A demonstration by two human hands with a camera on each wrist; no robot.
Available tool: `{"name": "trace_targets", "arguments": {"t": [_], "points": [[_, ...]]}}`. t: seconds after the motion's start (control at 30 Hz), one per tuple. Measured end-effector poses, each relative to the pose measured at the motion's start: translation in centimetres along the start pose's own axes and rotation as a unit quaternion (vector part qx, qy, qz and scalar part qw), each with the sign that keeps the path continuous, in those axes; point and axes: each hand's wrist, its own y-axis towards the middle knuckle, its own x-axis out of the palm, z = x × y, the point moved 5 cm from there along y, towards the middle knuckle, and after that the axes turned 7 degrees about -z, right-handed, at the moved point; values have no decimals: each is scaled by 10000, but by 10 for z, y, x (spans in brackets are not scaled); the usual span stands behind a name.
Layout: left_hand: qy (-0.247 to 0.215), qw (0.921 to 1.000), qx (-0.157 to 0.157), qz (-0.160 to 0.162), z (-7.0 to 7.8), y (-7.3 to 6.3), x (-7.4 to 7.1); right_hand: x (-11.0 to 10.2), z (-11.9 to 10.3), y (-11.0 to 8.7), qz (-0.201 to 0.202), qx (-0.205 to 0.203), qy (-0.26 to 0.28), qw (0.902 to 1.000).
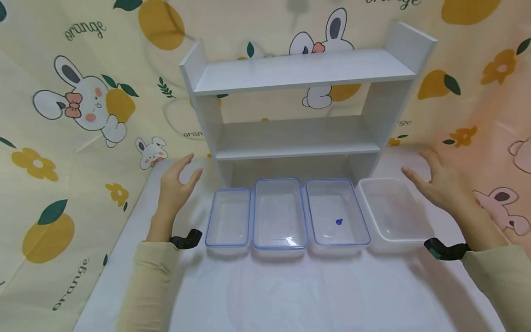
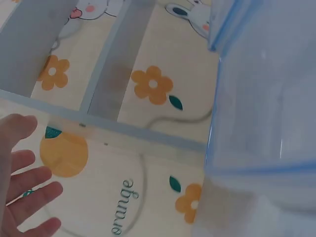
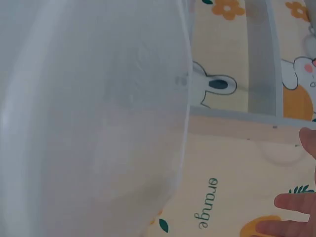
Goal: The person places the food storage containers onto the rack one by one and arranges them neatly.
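Observation:
Several clear plastic food containers stand in a row on the white table. The leftmost container, the second container and the third container each have a blue-edged top; a small blue spot shows on the third. At the right end, a container has a whitish rim with no blue edge. My left hand hovers left of the row, fingers spread, touching nothing. Past the right end, my right hand is likewise held up with relaxed fingers and holds nothing.
A white shelf unit with upright sides stands right behind the containers, its lower part partly hidden by them. Behind it hangs a yellowish cloth printed with rabbits and oranges. The white table extends in front of the row.

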Motion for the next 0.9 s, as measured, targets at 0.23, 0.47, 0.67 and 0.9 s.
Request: {"name": "trace_targets", "arguments": {"t": [0.23, 0.47, 0.67, 0.9], "points": [[-1027, 9927, -596, 187, -3, 11, 18, 11, -3, -7, 33, -67, 33, 10000], [-1935, 9749, -1068, 283, -3, 22, 31, 19, -13, -16, 299, -273, 268, 9988], [-2056, 9687, -1368, 241, 12, 26, 31, 25, -8, -18, 132, -385, 601, 9974], [-2006, 9694, -1387, 281, 28, 29, 32, 31, 13, -23, -101, -234, 949, 9952]]}}
